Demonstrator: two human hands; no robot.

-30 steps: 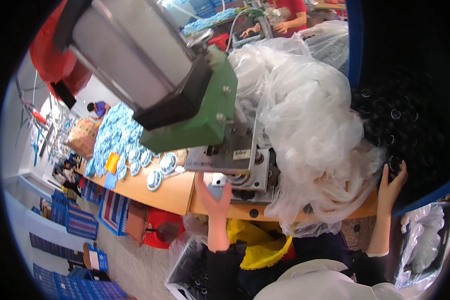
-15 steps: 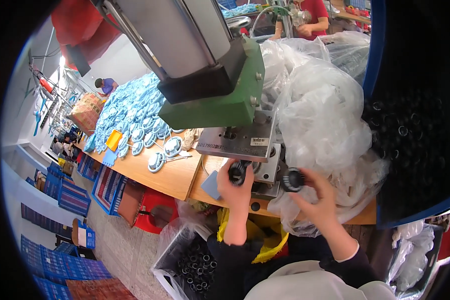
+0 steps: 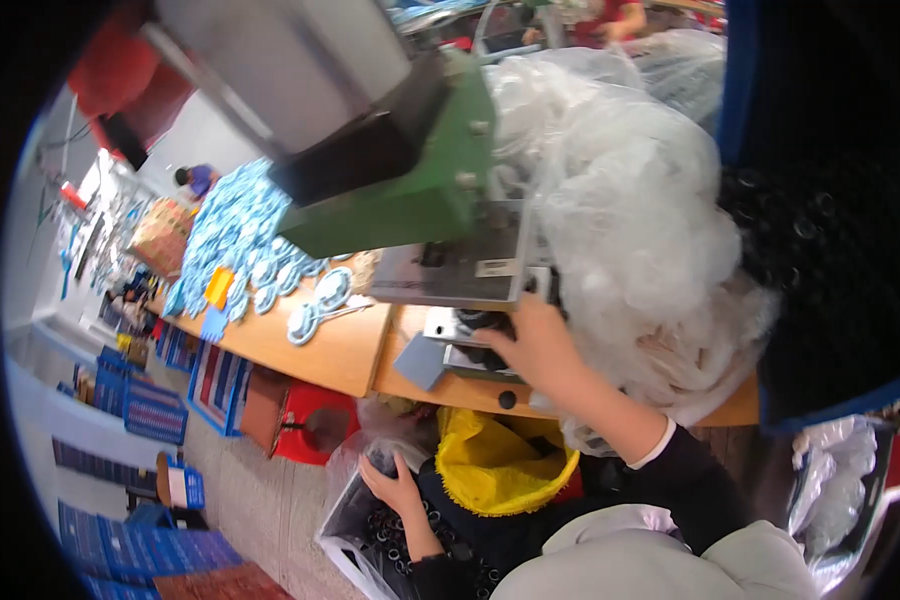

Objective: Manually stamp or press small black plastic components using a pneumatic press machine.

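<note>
My left hand (image 3: 395,485) is down at the left, over a white-lined bin (image 3: 332,540) of black rings (image 3: 395,530). Its fingers are curled round a dark round ring-shaped part (image 3: 382,461). My right hand (image 3: 540,345) reaches in under the metal plate (image 3: 450,275) of a green press (image 3: 390,215). Thumb and fingers close about a black round part (image 3: 482,320) on the metal fixture (image 3: 440,324) below that plate; its fingertips are partly hidden. A blue-grey flat pad (image 3: 419,362) lies on the table left of the fixture.
Clear plastic bags (image 3: 630,210) are heaped right of the press. Farther right stands a dark, blue-rimmed container (image 3: 820,415) of black rings. Light-blue parts (image 3: 245,225) pile up on the wooden table (image 3: 340,345). A yellow sack (image 3: 500,470) hangs at the table's front edge. A red stool (image 3: 315,420) stands left.
My left hand has gone from the fixture down to the bin, still with a dark ring part. My right hand has moved left and in under the press plate with its black part. The view has shifted.
</note>
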